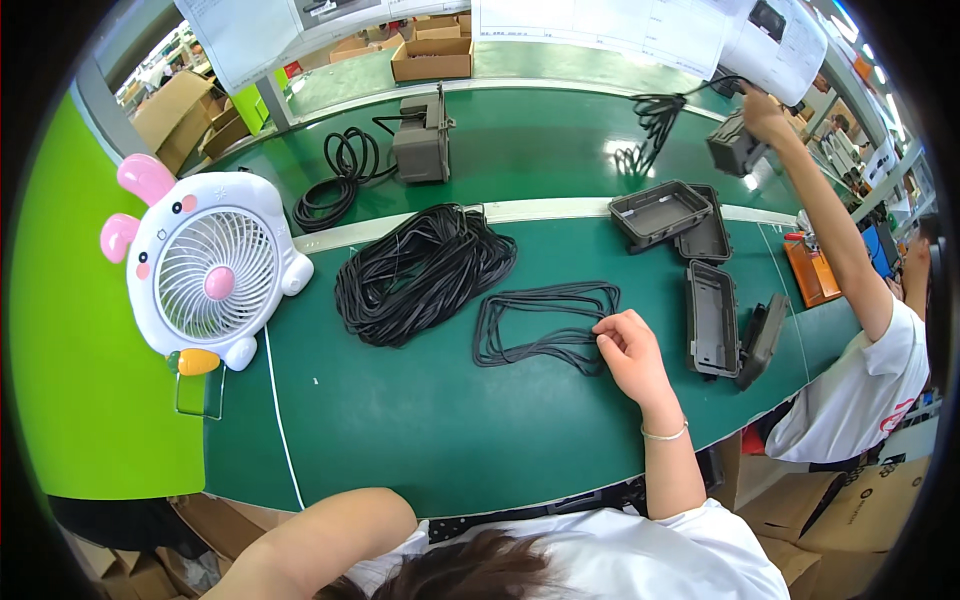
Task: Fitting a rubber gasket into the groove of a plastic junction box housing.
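Open brown cardboard box (432,58) at far edge, white sheets (610,25) overhead.

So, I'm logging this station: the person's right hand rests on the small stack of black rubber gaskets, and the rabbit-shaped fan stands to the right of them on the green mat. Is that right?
Not quite. In the head view the right hand does rest on the black rubber gaskets, but the rabbit-shaped fan stands to their left on the green mat, not their right.

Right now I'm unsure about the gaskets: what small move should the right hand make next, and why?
Probably pinch one loop and lift it clear. The right hand rests fingertips on the right edge of the flat gasket loops, which overlap one another, and an open grey case lies just right of it.
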`<state>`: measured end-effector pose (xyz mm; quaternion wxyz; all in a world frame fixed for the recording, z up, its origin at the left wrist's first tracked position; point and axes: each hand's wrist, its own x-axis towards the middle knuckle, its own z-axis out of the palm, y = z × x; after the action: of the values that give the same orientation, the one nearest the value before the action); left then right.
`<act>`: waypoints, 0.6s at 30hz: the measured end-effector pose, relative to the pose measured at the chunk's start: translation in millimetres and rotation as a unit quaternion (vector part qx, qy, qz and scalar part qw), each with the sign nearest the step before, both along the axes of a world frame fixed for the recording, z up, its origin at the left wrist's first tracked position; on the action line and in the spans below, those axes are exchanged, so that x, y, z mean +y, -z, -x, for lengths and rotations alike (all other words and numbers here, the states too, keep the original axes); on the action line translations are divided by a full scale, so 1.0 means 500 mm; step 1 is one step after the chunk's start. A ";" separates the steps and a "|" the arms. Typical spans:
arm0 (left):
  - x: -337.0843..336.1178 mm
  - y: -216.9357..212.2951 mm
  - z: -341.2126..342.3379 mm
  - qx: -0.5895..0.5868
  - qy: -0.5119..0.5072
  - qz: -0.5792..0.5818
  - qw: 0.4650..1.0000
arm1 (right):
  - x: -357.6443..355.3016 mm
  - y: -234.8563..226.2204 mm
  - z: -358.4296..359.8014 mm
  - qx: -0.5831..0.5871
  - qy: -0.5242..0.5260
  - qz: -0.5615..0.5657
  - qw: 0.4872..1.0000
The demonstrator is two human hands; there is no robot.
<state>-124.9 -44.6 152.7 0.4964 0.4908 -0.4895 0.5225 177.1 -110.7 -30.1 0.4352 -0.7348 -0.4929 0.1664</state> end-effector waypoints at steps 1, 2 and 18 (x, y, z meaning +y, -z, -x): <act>0.007 -0.002 0.002 0.001 0.000 -0.003 1.000 | 0.000 0.000 0.001 0.001 0.000 -0.003 1.000; 0.012 -0.002 0.006 0.047 0.091 -0.041 0.994 | 0.000 -0.001 0.003 0.004 0.001 -0.005 1.000; 0.013 0.013 -0.107 0.422 -0.368 -0.242 0.793 | -0.004 0.010 -0.009 -0.009 0.001 -0.015 1.000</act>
<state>-71.2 -37.9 146.3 0.2885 0.9098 -0.1248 0.2712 181.6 -112.6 -35.1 0.4415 -0.7301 -0.4989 0.1518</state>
